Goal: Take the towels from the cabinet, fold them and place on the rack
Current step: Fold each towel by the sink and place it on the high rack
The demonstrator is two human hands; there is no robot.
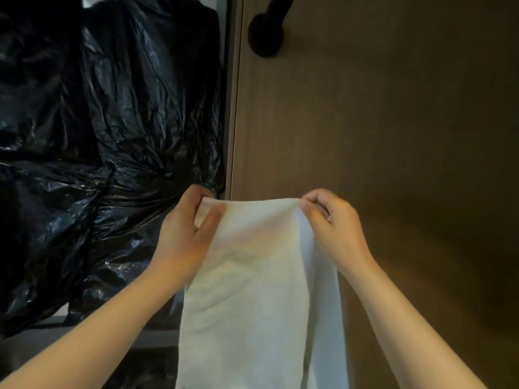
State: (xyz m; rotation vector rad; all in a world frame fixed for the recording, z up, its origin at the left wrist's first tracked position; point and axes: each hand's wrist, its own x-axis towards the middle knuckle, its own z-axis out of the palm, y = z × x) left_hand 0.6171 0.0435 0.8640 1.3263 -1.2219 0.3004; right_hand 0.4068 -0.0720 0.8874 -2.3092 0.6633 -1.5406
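— Where's the towel (261,293)?
— Hanging in the near middle, white, held up by its top edge; its lower end runs out of view.
— And the hands?
— The left hand (186,228) pinches the top left corner, the right hand (334,223) pinches the top right.
— Behind them?
— Crumpled black plastic bags (106,136) far left, a brown cabinet door (379,122) right, with a blurred dark handle (266,32).

Bare left hand (182,234) and right hand (334,228), forearms (106,327) bare throughout.
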